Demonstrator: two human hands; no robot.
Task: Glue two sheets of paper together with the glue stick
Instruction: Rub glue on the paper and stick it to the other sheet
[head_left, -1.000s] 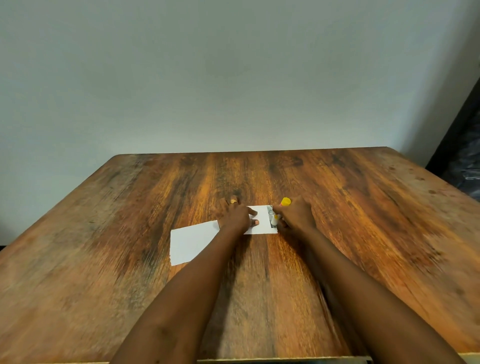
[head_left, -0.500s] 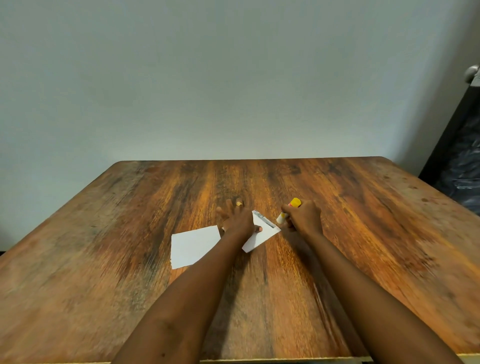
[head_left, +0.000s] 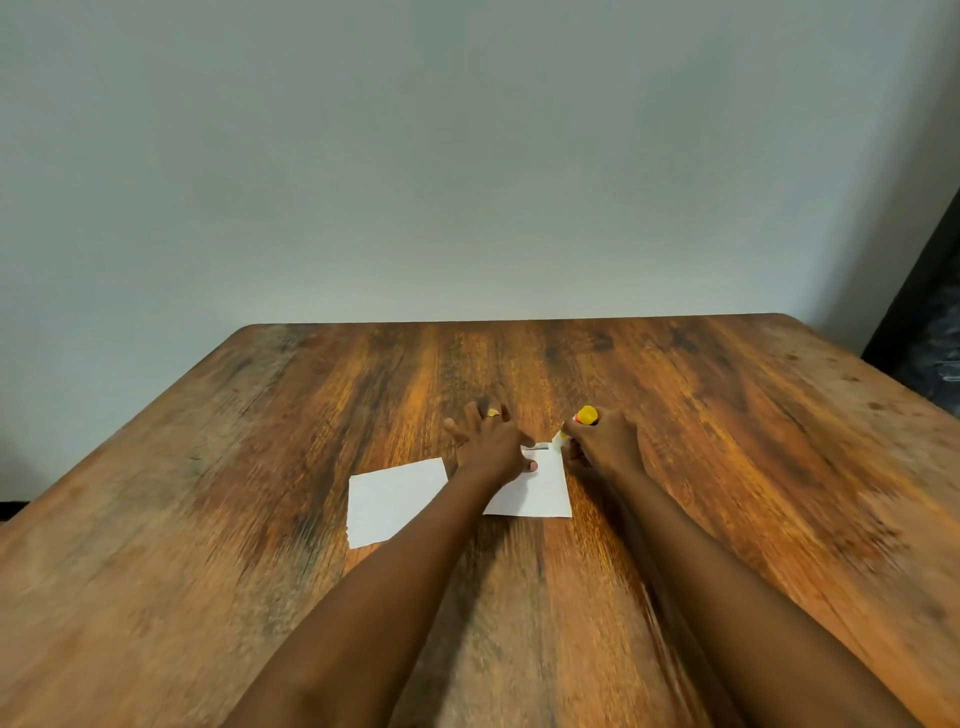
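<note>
Two white sheets lie on the wooden table (head_left: 727, 467). The left sheet (head_left: 389, 499) rests free, partly under my left forearm. The right sheet (head_left: 540, 488) is pinned flat by my left hand (head_left: 491, 447), fingers spread, a ring on one finger. My right hand (head_left: 605, 441) grips the glue stick (head_left: 584, 418), whose yellow end points up and away. Its white tip touches the far right corner of the right sheet, where a grey streak shows.
A plain pale wall stands behind the table's far edge. A dark object (head_left: 935, 332) fills the right edge of view beyond the table's right corner. Bare wood surrounds the sheets on all sides.
The right sheet has turned under my left hand, from straight to skewed and back to roughly square. The glue stick's tip now sits at its far right corner.
</note>
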